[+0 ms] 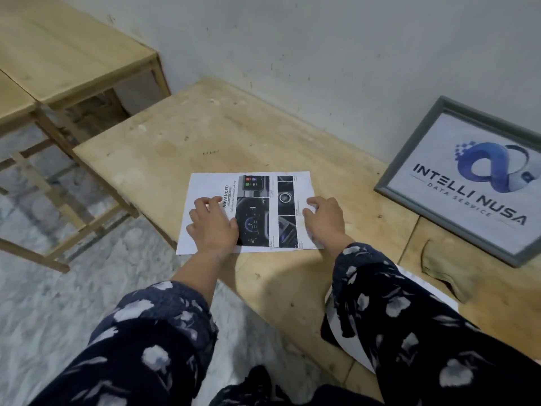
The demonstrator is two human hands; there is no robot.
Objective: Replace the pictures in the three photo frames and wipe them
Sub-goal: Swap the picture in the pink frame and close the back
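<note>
Two sleeves nearest, dark navy cloth with pale leaf print, one per arm. Under the right sleeve at 5 o'clock: white sheet, mostly hidden, content can't tell.

Counter is pale raw wood, scuffed and stained, seam visible at 4 o'clock.

Centre: one printed sheet, white paper, rectangular, lying flat on the counter near its front edge. Dark photo panels of a car dash and screens; readable heading "ADVANCED", smaller text too small to read.

Left hand rests on the sheet's 9 o'clock side, fingers loosely spread and bent, tips on the paper. Right hand rests on the 3 o'clock side, fingers bent, tips on the paper; gripping or just pressing, can't tell.

3 o'clock: one olive cloth, crumpled, on the counter. Just beyond it one photo frame, grey moulding, rectangular, propped tilted against the wall. Picture inside: blue loop logo, "INTELLI NUSA", "DATA SERVICE".

10 o'clock: two bare wooden tables, side by side, on mottled grey marble floor.
</note>
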